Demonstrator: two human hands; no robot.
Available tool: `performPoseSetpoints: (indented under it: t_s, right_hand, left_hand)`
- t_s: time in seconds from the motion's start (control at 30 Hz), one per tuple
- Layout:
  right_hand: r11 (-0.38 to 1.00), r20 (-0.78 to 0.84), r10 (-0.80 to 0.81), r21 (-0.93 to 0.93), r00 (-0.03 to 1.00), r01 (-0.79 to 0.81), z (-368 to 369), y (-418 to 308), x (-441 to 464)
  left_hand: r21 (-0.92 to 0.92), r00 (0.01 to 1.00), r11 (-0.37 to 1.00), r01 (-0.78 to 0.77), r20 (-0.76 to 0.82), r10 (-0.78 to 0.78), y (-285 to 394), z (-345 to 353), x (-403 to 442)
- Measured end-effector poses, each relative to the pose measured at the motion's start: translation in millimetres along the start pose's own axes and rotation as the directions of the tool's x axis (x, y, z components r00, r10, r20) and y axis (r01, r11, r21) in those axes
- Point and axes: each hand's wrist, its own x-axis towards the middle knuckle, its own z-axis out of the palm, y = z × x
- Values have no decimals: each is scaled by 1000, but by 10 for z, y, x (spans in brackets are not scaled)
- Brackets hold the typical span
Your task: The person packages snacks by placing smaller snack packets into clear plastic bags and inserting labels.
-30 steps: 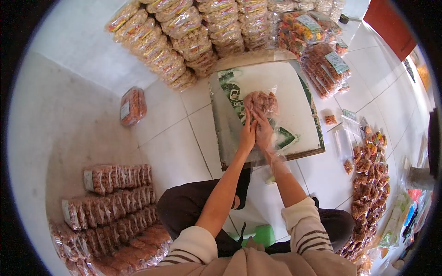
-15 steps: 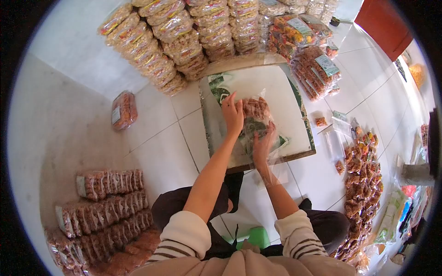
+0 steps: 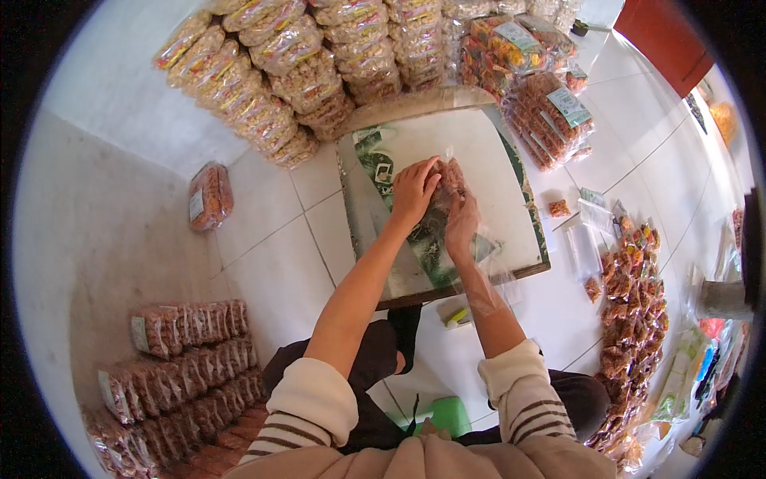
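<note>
A clear plastic bag of brown snacks [image 3: 453, 177] is on the low board-topped table [image 3: 487, 152], its contents bunched at the far end. My left hand [image 3: 413, 191] curves over the bag's left side, fingers bent against it. On the near right side, my right hand [image 3: 460, 225] grips the bag with its fingers closed against the packed snacks. The loose plastic trails back along my right wrist and forearm; I cannot tell whether that hand is inside it. Parts of the snacks are hidden under my fingers.
Tall stacks of bagged pale snacks [image 3: 295, 72] stand behind the table. Packed brown snacks [image 3: 542, 120] sit at its far right, and small snack packets [image 3: 626, 319] heap on the right. Rows of brown packs [image 3: 183, 359] lie left. A yellow-green cutter [image 3: 458, 318] rests below the table edge.
Both hands have closed in on the snack bag. My left hand moved right onto it and my right hand moved up along it. The cutter below the table has come into view.
</note>
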Motion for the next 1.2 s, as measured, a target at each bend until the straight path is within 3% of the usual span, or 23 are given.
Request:
performPoseSetpoints:
  t_s: [0.13,0.17,0.2,0.23,0.27,0.3,0.33,0.4,0.43,0.5,0.53,0.6,0.73,0.8,0.93,1.0,1.03,1.1,1.2]
  right_hand:
    - [991,5,-122,-54,993,122,46,-109,94]
    - [860,-3,10,511,1000,-7,135,-165,112]
    - [423,66,121,899,990,-112,185,-192,122]
    - [424,65,117,899,991,-109,208,-35,88]
    - [894,28,87,438,996,-91,194,127,25]
    - [976,14,40,-217,999,-36,159,244,-37]
    - [974,12,34,-223,999,-31,107,230,-98]
    - [986,-120,-87,-156,989,68,4,181,-232]
    - [985,-122,-91,-159,988,71,-69,162,-259]
    - [930,33,-221,-293,975,220,-187,143,-290]
    - [931,29,-222,-292,975,221,-209,138,-303]
    - [993,177,0,-112,984,20,-227,143,-294]
    - [993,195,8,-121,981,16,-238,142,-294]
    - [961,149,-262,-44,953,271,-212,131,-256]
    - [914,142,-379,-99,914,394,-187,221,-227]
    - [980,79,-140,-132,987,150,-199,247,-267]
    - [980,80,-140,-133,987,150,-223,192,-255]
    - [999,210,13,-44,978,-4,-276,123,-268]
    - [992,90,6,-130,996,6,-135,81,-202]
  left_hand:
    - [91,1000,996,-7,6,6,29,-29,-8]
    - [120,1000,993,-14,5,14,54,-50,-13]
    - [147,1000,989,-21,4,21,86,-76,-3]
    - [147,1000,989,-23,1,23,106,-102,22]
    - [195,991,973,-125,-13,130,125,-131,47]
    - [242,972,944,-223,-23,236,141,-143,71]
    - [236,971,945,-225,-29,238,102,-104,87]
    - [205,932,911,-357,149,331,87,-81,130]
    - [202,931,911,-359,145,335,111,-97,139]
    - [298,907,872,-390,289,307,152,-137,137]
    - [299,906,870,-393,289,310,170,-154,143]
    - [267,902,892,-365,337,269,196,-182,179]
    - [221,900,912,-346,352,256,193,-169,153]
    - [250,873,885,-392,403,273,181,-153,121]
    - [200,856,894,-401,429,288,117,-161,141]
    - [147,946,956,-256,244,215,55,-141,201]
    - [147,946,956,-255,244,215,-34,-107,233]
    - [-206,965,967,150,241,-98,-158,-83,264]
    - [-95,970,991,95,231,-71,-157,-79,214]
